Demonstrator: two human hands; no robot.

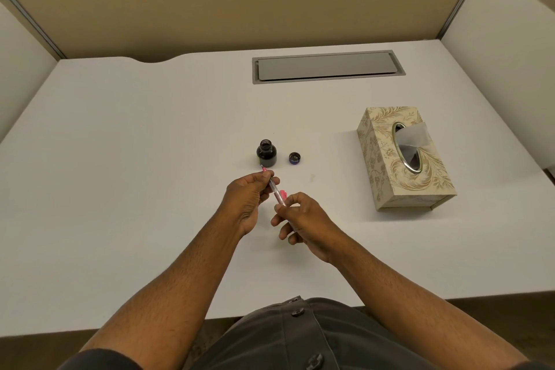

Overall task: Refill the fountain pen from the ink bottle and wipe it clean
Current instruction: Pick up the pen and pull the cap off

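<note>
I see the pink fountain pen (277, 192) held slantwise above the white surface (135, 159), its front tip just short of the open ink bottle (266, 153). My left hand (249, 198) pinches the front section; my right hand (303, 221) pinches the rear end. The bottle's cap (294, 158) lies just right of it. A patterned tissue box (404, 159) stands well apart, rightward.

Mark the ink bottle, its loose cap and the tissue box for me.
ink bottle (266, 154): head view, on its dark glass body.
cap (294, 158): head view, on its open inside.
tissue box (381, 159): head view, on its patterned top, left of the slot.
</note>
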